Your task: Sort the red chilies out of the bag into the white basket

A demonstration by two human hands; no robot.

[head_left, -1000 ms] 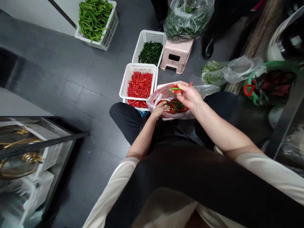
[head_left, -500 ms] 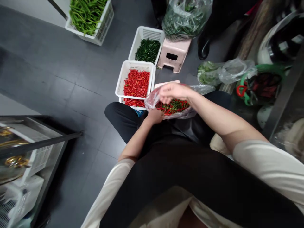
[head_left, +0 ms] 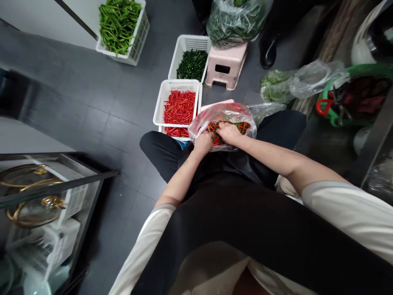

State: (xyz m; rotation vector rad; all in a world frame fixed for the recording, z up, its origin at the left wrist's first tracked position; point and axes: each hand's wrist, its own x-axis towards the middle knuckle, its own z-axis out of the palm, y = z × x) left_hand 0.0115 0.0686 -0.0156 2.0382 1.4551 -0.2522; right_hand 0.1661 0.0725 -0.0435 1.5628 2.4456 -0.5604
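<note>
Straight ahead at twelve o'clock, a plastic bag [head_left: 225,110] is holding red chillies with green stems [head_left: 244,127]. The left hand [head_left: 203,142] is resting half-curled at its eight o'clock side; the right hand [head_left: 229,133] is lying palm-down nearer the middle, fingers bent among the chillies. Whether either is pinching one, I cannot tell. The left forearm [head_left: 184,174] is pointing toward one o'clock, the right forearm [head_left: 270,157] toward ten.
</note>
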